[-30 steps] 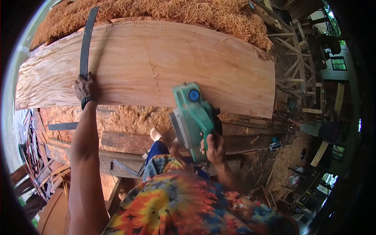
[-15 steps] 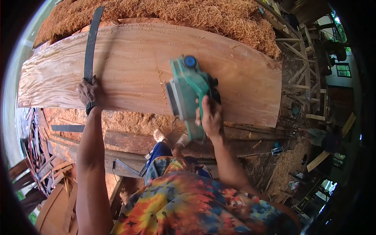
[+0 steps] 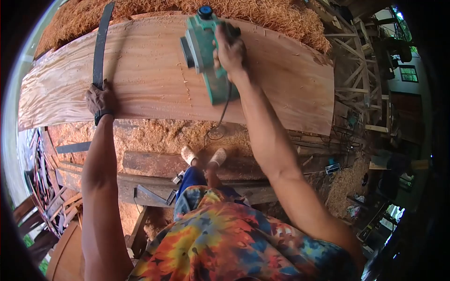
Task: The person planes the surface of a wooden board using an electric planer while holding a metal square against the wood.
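Note:
A green power planer (image 3: 206, 51) rests on the wide wooden board (image 3: 154, 75), close to the board's far edge. My right hand (image 3: 229, 52) is wrapped round its handle, the arm stretched forward. From the planer a dark cord hangs over the board's near edge. On the left part of the board, my left hand (image 3: 100, 98) is closed on the near end of a long dark flat strip (image 3: 101, 47), which lies across the board and past its far edge. Thin shavings lie in a line beside the planer.
Heaped shavings (image 3: 262, 16) lie beyond the board. Nearer are a dark beam (image 3: 150, 164), a metal square (image 3: 152, 195) and a second dark strip (image 3: 73, 147). Scrap wood is piled at the left. Another person (image 3: 396, 161) is at the far right, near some timber frames.
My right hand has pushed the planer away from my body, from the board's near edge to its far edge. The cord and both feet now show. My left hand stays on the strip.

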### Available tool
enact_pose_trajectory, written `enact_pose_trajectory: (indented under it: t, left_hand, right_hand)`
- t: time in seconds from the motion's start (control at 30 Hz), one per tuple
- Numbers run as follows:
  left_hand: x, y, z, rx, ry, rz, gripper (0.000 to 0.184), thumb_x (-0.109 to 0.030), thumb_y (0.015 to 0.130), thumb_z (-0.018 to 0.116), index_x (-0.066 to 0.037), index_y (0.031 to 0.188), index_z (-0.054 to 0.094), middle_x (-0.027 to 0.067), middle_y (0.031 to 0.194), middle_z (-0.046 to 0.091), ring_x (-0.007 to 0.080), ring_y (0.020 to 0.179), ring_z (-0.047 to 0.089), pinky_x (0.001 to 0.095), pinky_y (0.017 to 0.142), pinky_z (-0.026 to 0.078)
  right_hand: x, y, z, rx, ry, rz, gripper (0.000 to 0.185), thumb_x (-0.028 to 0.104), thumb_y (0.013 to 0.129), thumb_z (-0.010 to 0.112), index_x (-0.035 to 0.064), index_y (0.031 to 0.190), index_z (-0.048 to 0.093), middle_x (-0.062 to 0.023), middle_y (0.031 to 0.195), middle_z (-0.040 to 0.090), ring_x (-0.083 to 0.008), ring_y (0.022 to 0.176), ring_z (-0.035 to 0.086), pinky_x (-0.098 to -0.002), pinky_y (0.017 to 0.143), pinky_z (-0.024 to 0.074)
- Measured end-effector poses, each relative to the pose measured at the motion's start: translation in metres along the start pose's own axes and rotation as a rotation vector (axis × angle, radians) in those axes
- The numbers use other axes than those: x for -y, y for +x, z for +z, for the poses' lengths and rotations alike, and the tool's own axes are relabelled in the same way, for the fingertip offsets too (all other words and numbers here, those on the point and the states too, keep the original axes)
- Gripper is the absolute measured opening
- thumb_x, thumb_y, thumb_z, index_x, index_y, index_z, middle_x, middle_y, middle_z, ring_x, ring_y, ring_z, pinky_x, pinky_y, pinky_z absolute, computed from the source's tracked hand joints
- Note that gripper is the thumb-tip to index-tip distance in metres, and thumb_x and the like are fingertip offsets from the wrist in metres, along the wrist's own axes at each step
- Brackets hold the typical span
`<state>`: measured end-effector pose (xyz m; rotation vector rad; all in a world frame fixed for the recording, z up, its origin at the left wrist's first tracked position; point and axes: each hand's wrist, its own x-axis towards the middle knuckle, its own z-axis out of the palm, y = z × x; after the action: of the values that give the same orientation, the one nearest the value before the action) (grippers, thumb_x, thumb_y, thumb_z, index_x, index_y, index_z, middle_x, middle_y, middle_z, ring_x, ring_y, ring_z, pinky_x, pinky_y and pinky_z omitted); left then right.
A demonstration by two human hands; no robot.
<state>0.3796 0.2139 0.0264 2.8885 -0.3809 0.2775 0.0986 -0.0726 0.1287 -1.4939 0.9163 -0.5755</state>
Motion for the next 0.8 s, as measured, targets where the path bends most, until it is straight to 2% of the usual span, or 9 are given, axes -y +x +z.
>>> enact_pose_trajectory:
  t: [0.07, 0.13, 0.2, 0.27, 0.4, 0.63, 0.73, 0.8]
  left_hand:
    - [-0.003, -0.002, -0.006, 0.03, -0.005, -0.003, 0.069, -0.058, 0.097, 0.044, 0.001, 0.134, 0.052, 0.0257, 0.133, 0.053, 0.0415, 0.127, 0.047, 0.0496, 0.107, 0.037]
    - [-0.002, -0.001, -0.005, 0.036, -0.005, -0.008, 0.069, -0.058, 0.097, 0.044, 0.0, 0.135, 0.052, 0.0257, 0.133, 0.053, 0.0415, 0.127, 0.048, 0.0494, 0.106, 0.037]
    - [-0.002, 0.0, -0.004, 0.032, -0.004, -0.008, 0.069, -0.057, 0.097, 0.044, 0.0, 0.135, 0.052, 0.0258, 0.133, 0.053, 0.0415, 0.127, 0.048, 0.0492, 0.106, 0.037]
    - [-0.003, -0.002, -0.005, 0.021, 0.005, -0.002, 0.069, -0.057, 0.097, 0.045, 0.001, 0.135, 0.052, 0.0259, 0.132, 0.054, 0.0415, 0.126, 0.049, 0.0491, 0.106, 0.038]
    - [-0.001, -0.001, 0.0, -0.007, 0.021, -0.002, 0.068, -0.057, 0.097, 0.046, 0.0, 0.135, 0.051, 0.0255, 0.131, 0.055, 0.0421, 0.124, 0.05, 0.0498, 0.104, 0.039]
    - [-0.004, -0.002, -0.006, -0.041, 0.039, 0.014, 0.064, -0.056, 0.096, 0.048, -0.001, 0.127, 0.057, 0.0245, 0.119, 0.06, 0.0419, 0.115, 0.055, 0.0511, 0.097, 0.043]
    - [-0.002, -0.003, 0.0, -0.108, 0.025, 0.039, 0.061, -0.055, 0.096, 0.048, -0.001, 0.122, 0.059, 0.0246, 0.115, 0.06, 0.0419, 0.112, 0.057, 0.0512, 0.095, 0.044]
    - [-0.002, -0.003, 0.0, -0.116, 0.03, 0.041, 0.06, -0.055, 0.096, 0.049, -0.001, 0.12, 0.059, 0.0249, 0.115, 0.06, 0.0419, 0.111, 0.057, 0.0511, 0.094, 0.045]
  right_hand:
    - [-0.007, -0.052, -0.018, -0.001, 0.031, -0.008, 0.054, 0.058, 0.098, 0.052, 0.0059, 0.083, 0.056, -0.0005, 0.052, 0.048, -0.0098, 0.037, 0.043, -0.0282, 0.037, 0.0352]
    - [-0.015, -0.113, -0.041, -0.038, 0.087, 0.122, 0.051, 0.054, 0.101, 0.049, 0.005, 0.089, 0.058, 0.0005, 0.051, 0.045, -0.0082, 0.039, 0.04, -0.0267, 0.037, 0.0327]
    - [-0.02, -0.172, -0.067, -0.022, 0.028, 0.136, 0.05, 0.05, 0.104, 0.044, 0.002, 0.097, 0.059, -0.0001, 0.052, 0.046, -0.0092, 0.04, 0.04, -0.0272, 0.041, 0.036]
    - [-0.038, -0.22, -0.093, -0.031, 0.119, 0.126, 0.044, 0.042, 0.104, 0.05, -0.0005, 0.098, 0.061, -0.0001, 0.055, 0.048, -0.0079, 0.043, 0.045, -0.0261, 0.042, 0.0363]
    - [-0.058, -0.274, -0.122, -0.014, 0.087, 0.134, 0.055, 0.051, 0.103, 0.046, -0.0024, 0.105, 0.058, -0.0023, 0.056, 0.049, -0.01, 0.045, 0.046, -0.0273, 0.046, 0.0396]
    - [-0.046, -0.23, -0.112, 0.005, 0.098, 0.136, 0.061, 0.057, 0.1, 0.047, -0.0031, 0.105, 0.057, -0.0034, 0.058, 0.049, -0.0108, 0.045, 0.046, -0.027, 0.046, 0.0403]
    - [-0.031, -0.183, -0.099, -0.015, 0.141, 0.131, 0.049, 0.046, 0.103, 0.049, -0.0011, 0.1, 0.06, -0.0017, 0.06, 0.05, -0.0083, 0.046, 0.047, -0.0259, 0.042, 0.0367]
    - [-0.028, -0.147, -0.092, 0.007, 0.085, 0.128, 0.058, 0.056, 0.102, 0.046, -0.0014, 0.103, 0.058, -0.003, 0.057, 0.049, -0.0097, 0.043, 0.044, -0.0266, 0.044, 0.0391]
